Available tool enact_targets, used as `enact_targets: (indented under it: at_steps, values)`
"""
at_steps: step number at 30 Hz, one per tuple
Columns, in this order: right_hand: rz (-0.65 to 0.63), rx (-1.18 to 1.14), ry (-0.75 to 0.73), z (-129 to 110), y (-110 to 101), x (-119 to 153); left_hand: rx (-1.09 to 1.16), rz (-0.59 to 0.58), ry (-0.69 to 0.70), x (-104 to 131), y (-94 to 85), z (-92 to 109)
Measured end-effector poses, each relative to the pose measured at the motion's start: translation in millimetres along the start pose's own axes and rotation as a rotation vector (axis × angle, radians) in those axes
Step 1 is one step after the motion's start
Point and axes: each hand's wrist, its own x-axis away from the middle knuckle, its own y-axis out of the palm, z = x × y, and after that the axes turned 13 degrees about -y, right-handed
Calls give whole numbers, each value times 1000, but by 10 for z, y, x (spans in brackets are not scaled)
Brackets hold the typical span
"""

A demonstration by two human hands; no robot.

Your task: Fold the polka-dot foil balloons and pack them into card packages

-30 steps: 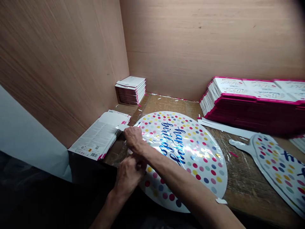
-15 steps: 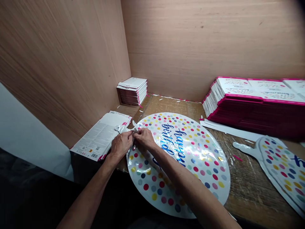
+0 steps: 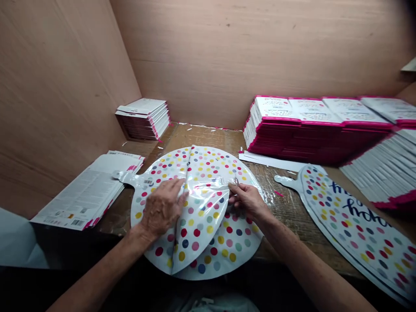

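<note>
A white foil balloon [image 3: 201, 221] with coloured dots lies on the table, its rounded flap folded over to the right along an upright crease. My right hand [image 3: 248, 199] pinches the flap's right edge between thumb and fingers. On the left of the crease my left hand [image 3: 164, 208] rests on the dotted foil, fingers stretched out and nearly flat. From the left side of the foil sticks out a silvery tail [image 3: 125, 177], near a small barcode. Whether the flap and the layer beneath it are one balloon, I cannot tell.
More dotted foil balloons [image 3: 351, 225] lie stacked at the right. Printed white cards [image 3: 78, 190] lie at the left; a card stack [image 3: 143, 119] stands in the back corner. Pink-edged packs [image 3: 302, 130] line the back right. Wooden panels [image 3: 201, 60] enclose the back and left.
The balloon's left part has been folded over to the right, hiding the blue lettering. My right hand has moved right with the flap's edge; my left hand has flattened onto the foil.
</note>
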Motion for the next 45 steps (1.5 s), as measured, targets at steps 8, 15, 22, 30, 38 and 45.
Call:
enact_targets:
  at_steps: [8, 15, 22, 30, 38, 45]
  values:
    - [247, 1013, -819, 5, -309, 203, 57, -78, 184, 304, 499, 626]
    - [-276, 1290, -814, 191, -186, 48, 166, 33, -263, 966, 249, 447]
    - [-200, 794, -909, -68, -276, 381, 1108, -777, -781, 897, -509, 783]
    - [-38, 898, -1370, 113, -412, 919, 934, -731, -617, 490, -963, 534]
    - [-367, 1098, -1276, 173, -725, 611, 480, -272, 222, -154, -110, 241]
    - [-469, 766, -488, -428, -662, -308, 759, -426, -87, -277, 110, -56]
